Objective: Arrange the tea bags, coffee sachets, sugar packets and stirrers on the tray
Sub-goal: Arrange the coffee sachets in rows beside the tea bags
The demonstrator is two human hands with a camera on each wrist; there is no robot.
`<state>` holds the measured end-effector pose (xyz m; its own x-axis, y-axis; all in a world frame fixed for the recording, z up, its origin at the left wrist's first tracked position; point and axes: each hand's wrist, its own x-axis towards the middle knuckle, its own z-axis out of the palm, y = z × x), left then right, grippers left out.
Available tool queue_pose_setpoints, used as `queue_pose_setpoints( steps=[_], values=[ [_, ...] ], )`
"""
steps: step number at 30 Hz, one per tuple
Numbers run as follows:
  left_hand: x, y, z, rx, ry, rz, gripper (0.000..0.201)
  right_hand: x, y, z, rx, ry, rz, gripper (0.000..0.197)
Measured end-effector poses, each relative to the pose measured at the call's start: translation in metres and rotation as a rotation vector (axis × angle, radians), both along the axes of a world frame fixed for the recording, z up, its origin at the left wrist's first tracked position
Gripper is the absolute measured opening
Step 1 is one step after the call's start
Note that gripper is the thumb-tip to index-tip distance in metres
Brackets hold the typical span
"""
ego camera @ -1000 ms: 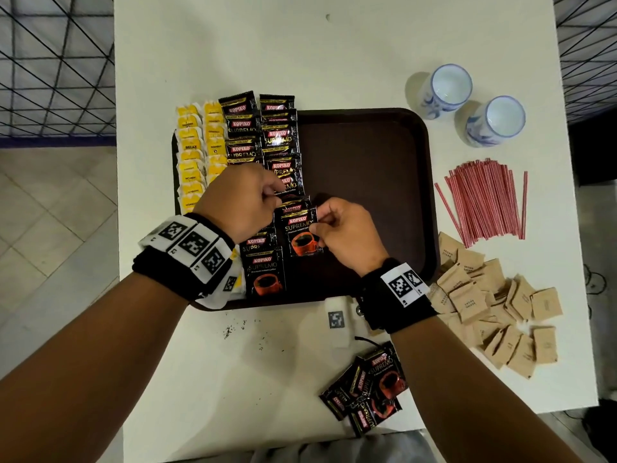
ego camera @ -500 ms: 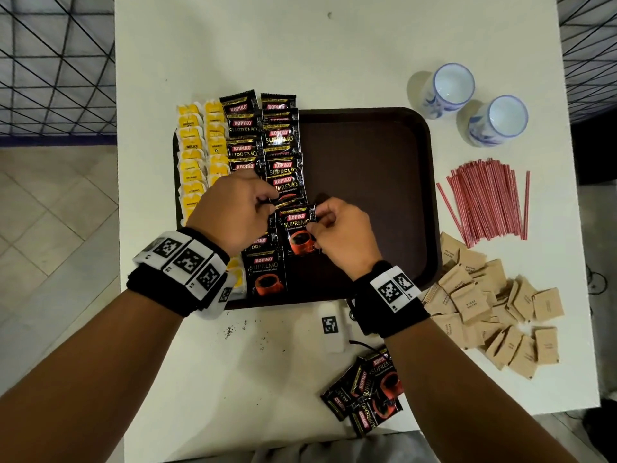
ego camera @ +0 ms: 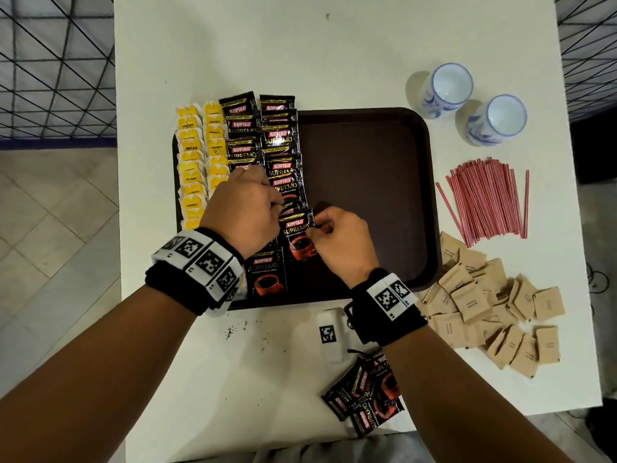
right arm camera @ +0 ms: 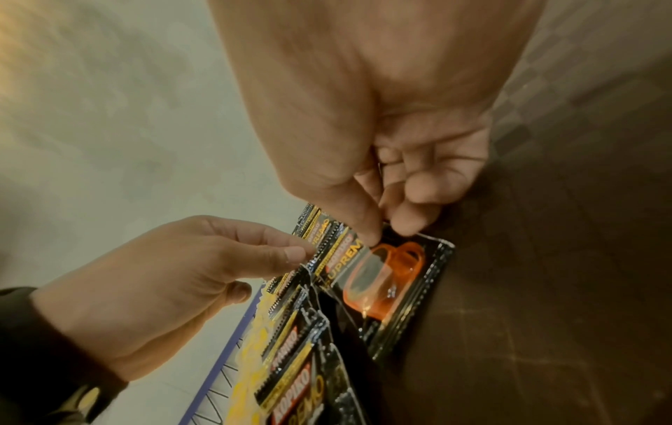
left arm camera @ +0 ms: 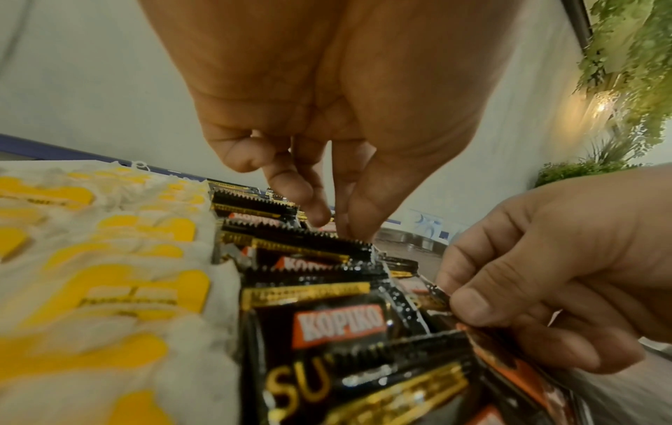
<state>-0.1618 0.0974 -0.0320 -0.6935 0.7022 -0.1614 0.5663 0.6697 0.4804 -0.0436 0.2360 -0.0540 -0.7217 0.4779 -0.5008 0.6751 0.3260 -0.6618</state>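
Observation:
A dark brown tray point(ego camera: 367, 145) carries two columns of yellow tea bags point(ego camera: 192, 162) on its left. Beside them lie two overlapping columns of black coffee sachets point(ego camera: 280, 138). Both hands hold one coffee sachet point(ego camera: 297, 235) low over the near end of the right column. My left hand point(ego camera: 277, 208) pinches its top left corner. My right hand point(ego camera: 312, 228) pinches its right edge, thumb on the printed face point(right arm camera: 385, 258). Red stirrers point(ego camera: 487, 198) and brown sugar packets point(ego camera: 484, 305) lie on the table right of the tray.
Several loose coffee sachets point(ego camera: 367, 396) sit near the table's front edge under my right forearm. Two blue-and-white cups point(ego camera: 450, 88) stand at the back right. The right half of the tray is bare. Dark crumbs point(ego camera: 233, 329) dot the white table in front of the tray.
Hardly anything differs: both hands keep hold of the same sachet at the near end of the right column, with only small finger shifts.

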Motion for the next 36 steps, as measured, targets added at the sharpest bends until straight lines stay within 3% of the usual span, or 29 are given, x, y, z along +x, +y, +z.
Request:
queue_pose_setpoints(
  steps=[5, 8, 13, 23, 36],
  values=[
    [-0.002, 0.0, -0.002, -0.005, -0.013, 0.009, 0.015, -0.002, -0.001, -0.002, -0.07, -0.023, -0.048, 0.004],
    [-0.004, 0.0, -0.001, -0.011, -0.024, 0.028, 0.015, 0.002, 0.006, -0.002, -0.103, -0.042, -0.101, 0.019],
    [-0.007, 0.003, 0.002, -0.021, -0.027, 0.011, 0.015, 0.004, 0.007, 0.004, -0.179, -0.014, -0.19, 0.015],
    [-0.005, 0.006, -0.002, -0.064, -0.008, 0.036, 0.017, -0.004, -0.004, -0.003, -0.139, 0.022, -0.127, 0.014],
    [-0.005, 0.002, -0.008, 0.018, 0.04, -0.024, 0.03, -0.006, -0.009, -0.009, -0.121, 0.038, -0.104, 0.019]
  ],
)
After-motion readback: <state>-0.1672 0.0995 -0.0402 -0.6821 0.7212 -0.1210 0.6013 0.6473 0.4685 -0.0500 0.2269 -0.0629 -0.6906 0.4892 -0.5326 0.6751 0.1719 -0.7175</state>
